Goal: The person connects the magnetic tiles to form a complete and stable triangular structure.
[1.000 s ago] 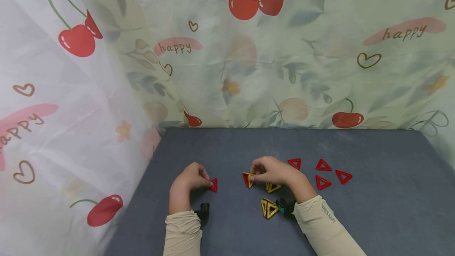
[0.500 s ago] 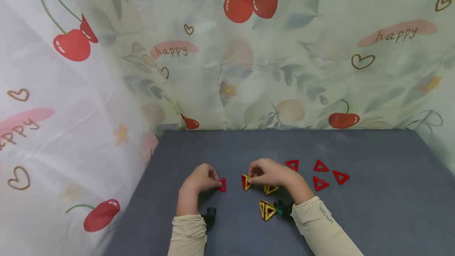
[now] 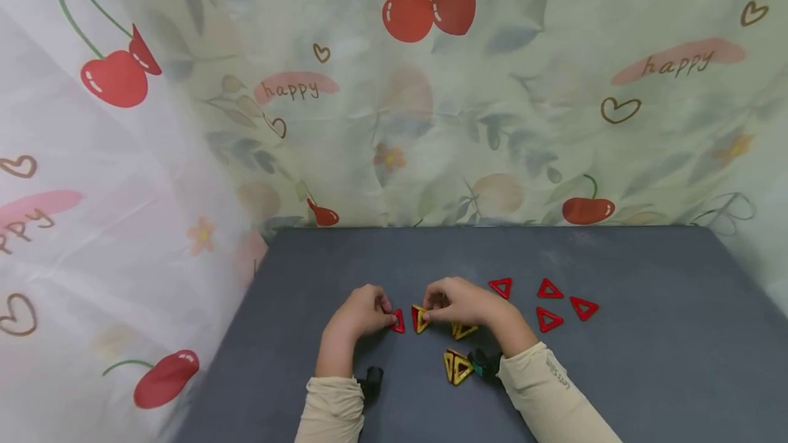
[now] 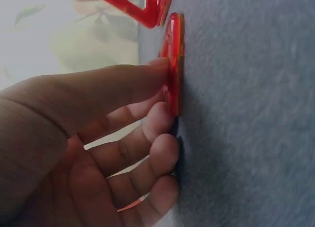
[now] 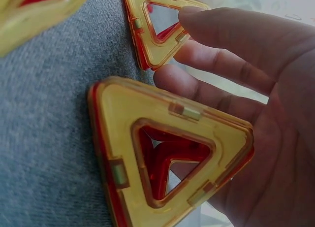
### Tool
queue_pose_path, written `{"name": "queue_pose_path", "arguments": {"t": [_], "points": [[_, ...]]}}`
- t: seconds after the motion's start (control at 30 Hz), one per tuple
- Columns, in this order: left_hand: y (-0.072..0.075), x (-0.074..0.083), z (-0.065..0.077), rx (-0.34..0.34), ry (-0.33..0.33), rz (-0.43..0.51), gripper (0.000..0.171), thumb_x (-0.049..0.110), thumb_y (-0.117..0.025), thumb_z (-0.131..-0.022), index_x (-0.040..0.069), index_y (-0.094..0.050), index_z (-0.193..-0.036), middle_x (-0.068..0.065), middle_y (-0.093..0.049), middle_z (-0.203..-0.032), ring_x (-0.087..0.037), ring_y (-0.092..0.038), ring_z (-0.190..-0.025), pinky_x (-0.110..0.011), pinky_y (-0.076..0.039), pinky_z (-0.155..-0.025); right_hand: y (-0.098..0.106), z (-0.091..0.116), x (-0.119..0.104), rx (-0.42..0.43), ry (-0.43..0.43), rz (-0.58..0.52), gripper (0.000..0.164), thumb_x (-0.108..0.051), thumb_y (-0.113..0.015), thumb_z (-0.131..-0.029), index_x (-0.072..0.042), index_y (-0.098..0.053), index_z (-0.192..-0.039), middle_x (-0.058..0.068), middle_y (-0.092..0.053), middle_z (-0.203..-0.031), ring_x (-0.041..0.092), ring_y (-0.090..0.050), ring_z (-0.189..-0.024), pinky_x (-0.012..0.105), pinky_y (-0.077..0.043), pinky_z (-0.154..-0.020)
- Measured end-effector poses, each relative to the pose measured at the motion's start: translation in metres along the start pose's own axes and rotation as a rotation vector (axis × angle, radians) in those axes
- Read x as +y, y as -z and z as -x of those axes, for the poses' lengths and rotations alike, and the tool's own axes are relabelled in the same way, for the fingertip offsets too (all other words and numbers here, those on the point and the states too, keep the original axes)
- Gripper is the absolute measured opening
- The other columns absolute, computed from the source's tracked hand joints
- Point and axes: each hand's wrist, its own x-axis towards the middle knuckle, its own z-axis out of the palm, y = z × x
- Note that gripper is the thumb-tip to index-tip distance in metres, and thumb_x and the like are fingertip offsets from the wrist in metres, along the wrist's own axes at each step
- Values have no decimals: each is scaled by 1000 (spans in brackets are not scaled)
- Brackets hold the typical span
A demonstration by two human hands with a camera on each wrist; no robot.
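Red is the triangle the left hand pinches; the right hand pinches a yellow-and-red piece, both nearer the table's left edge than its right. If the right palm swings, it could tip the yellow shape close by.

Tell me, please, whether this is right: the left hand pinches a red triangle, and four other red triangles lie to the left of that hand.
Not quite: the left hand does pinch a red triangle, but the head view shows the four other red triangles to its right, past the right hand.
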Motion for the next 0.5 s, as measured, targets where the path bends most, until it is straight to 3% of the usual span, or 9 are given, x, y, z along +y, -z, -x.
{"name": "queue_pose_path", "arguments": {"t": [0.33,0.5], "points": [[-6,7,-6,-40,-31,24,20,14,-83,-91,3,-71,-103,-6,-63,-79,-17,-57,-65,-31,-46,-60,0,-1,-3,-12,-10,2,6,-29,-74,-102,-23,-74,-99,-5,-69,-87,14,-62,-74,33,-51,-67],[-8,12,-2,-51,-42,36,19,15,-82,-92,3,-71,-101,-6,-63,-78,-18,-57,-65,-31,-46,-60,-1,0,-3,-14,-12,5,5,-27,-75,-101,-22,-74,-99,-3,-68,-86,14,-60,-71,32,-50,-65]]}}
